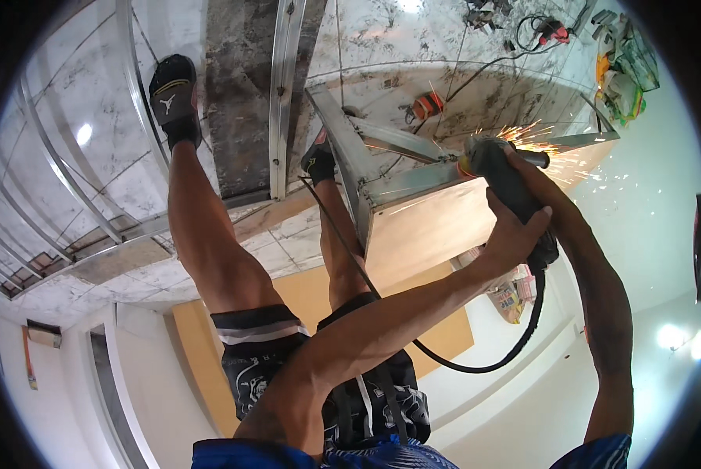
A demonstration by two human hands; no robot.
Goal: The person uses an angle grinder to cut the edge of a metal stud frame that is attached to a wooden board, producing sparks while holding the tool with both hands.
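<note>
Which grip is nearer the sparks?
The right grip, up at the front of the grinder, beside the sparks; the left grip holds the body farther back.

We see: blue sleeves (245,456) | black shorts (276,352), white stripe (263,331) + print (250,387) | dark footwear (171,76), white emblem (168,102) on left | hands (513,236) bare

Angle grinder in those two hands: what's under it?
Under the angle grinder, a metal frame shows on both sides of its head, with orange sparks beyond. The spot directly beneath is covered by the tool.
</note>
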